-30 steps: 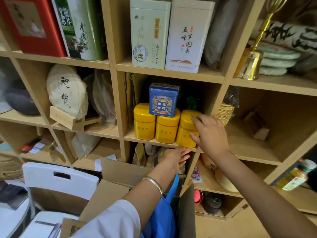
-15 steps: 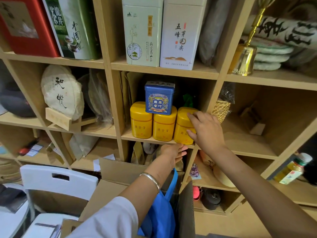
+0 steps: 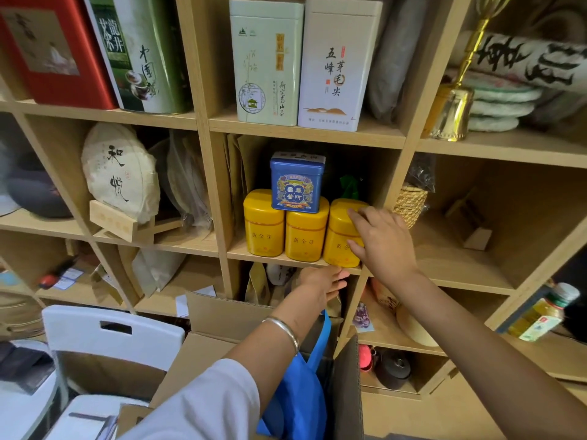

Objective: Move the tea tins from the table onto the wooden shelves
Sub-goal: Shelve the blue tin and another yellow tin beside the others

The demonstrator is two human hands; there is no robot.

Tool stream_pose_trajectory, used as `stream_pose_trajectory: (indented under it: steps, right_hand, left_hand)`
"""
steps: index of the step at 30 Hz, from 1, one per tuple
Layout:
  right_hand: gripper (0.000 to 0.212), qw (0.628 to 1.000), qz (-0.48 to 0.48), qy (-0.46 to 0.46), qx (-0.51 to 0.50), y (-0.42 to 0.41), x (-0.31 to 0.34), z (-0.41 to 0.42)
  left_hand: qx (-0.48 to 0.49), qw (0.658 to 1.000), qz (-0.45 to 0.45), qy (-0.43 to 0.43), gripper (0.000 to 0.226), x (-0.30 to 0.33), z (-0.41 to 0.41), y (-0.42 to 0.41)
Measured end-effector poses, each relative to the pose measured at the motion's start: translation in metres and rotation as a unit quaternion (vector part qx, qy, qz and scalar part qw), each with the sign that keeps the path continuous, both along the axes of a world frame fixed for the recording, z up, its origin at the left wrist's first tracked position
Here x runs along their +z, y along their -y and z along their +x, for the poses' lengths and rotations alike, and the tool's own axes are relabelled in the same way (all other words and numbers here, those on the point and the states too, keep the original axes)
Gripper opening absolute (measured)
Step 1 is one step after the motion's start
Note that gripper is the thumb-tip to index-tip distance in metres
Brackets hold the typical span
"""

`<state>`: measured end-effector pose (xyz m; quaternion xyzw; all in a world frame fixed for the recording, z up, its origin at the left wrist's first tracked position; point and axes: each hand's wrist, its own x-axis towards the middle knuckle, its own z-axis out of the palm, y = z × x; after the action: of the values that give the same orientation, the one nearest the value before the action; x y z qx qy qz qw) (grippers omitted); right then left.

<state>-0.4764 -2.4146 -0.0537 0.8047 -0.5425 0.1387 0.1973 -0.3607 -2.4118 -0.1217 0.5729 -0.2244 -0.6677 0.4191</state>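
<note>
Three yellow tea tins stand in a row on the middle wooden shelf [image 3: 236,253]: the left tin [image 3: 263,223], the middle tin [image 3: 306,236] and the right tin [image 3: 338,236]. A blue tin [image 3: 297,184] sits on top of the left and middle tins. My right hand [image 3: 381,246] holds the right yellow tin, forefinger on its lid and thumb on its front. Just under the shelf's front edge, my left hand [image 3: 320,281] reaches out with straight fingers and holds nothing.
Two tall pale tins [image 3: 266,65] [image 3: 336,65] fill the shelf above, with a green tin [image 3: 143,55] and red box [image 3: 54,49] to the left. A woven basket [image 3: 409,204] stands right of the divider. Below are an open cardboard box [image 3: 222,315], blue bag [image 3: 301,398] and white chair [image 3: 111,331].
My right hand stays on the right yellow tin and my left hand stays under the shelf edge. Only the view has shifted a little.
</note>
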Motion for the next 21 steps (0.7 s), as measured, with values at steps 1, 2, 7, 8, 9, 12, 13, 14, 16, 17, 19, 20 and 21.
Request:
stream_pose_trajectory:
  steps: [1, 2, 7, 8, 9, 12, 13, 14, 16, 17, 19, 20, 21]
  right_hand:
    - [0.059, 1.0, 0.005, -0.002, -0.001, 0.0, 0.001, 0.0]
    - [0.06, 1.0, 0.012, -0.006, -0.001, 0.0, 0.004, 0.0]
    - [0.06, 0.997, 0.045, 0.062, 0.031, -0.006, 0.02, -0.002]
    - [0.058, 0.995, 0.04, 0.087, 0.042, -0.008, 0.024, -0.002]
    - [0.056, 0.992, 0.036, 0.108, 0.052, -0.009, 0.029, -0.002]
    - [0.059, 0.977, 0.046, 0.195, 0.075, -0.002, 0.045, 0.009]
    - [0.062, 0.967, 0.06, 0.235, 0.079, 0.002, 0.049, 0.015]
    - [0.066, 0.955, 0.081, 0.275, 0.079, 0.006, 0.053, 0.022]
    - [0.073, 0.924, 0.132, 0.352, 0.071, 0.016, 0.058, 0.034]
    - [0.077, 0.909, 0.157, 0.38, 0.068, 0.021, 0.058, 0.039]
    - [0.083, 0.887, 0.196, 0.412, 0.067, 0.031, 0.056, 0.047]
    - [0.085, 0.879, 0.208, 0.424, 0.067, 0.035, 0.055, 0.05]
    - [0.086, 0.871, 0.217, 0.436, 0.067, 0.038, 0.053, 0.053]
  left_hand:
    - [-0.011, 1.0, 0.001, 0.002, 0.017, 0.001, 0.002, -0.002]
    - [-0.027, 1.0, 0.0, 0.006, 0.02, 0.003, 0.004, -0.003]
    - [-0.095, 0.985, -0.066, 0.125, 0.018, 0.024, 0.044, -0.02]
    - [-0.078, 0.978, -0.112, 0.158, 0.015, 0.028, 0.06, -0.023]
    - [-0.064, 0.967, -0.159, 0.189, 0.012, 0.034, 0.076, -0.025]
    - [-0.007, 0.926, -0.276, 0.256, 0.009, 0.064, 0.122, -0.03]
    - [0.019, 0.91, -0.306, 0.279, 0.007, 0.073, 0.135, -0.03]
    - [0.046, 0.891, -0.333, 0.304, 0.007, 0.08, 0.143, -0.027]
    - [0.07, 0.854, -0.37, 0.36, 0.02, 0.092, 0.153, -0.019]
    - [0.064, 0.843, -0.377, 0.379, 0.03, 0.095, 0.153, -0.015]
    - [0.033, 0.835, -0.38, 0.397, 0.046, 0.099, 0.15, -0.006]
    - [0.012, 0.832, -0.381, 0.403, 0.052, 0.099, 0.147, -0.002]
    - [-0.009, 0.828, -0.381, 0.412, 0.056, 0.099, 0.143, 0.001]
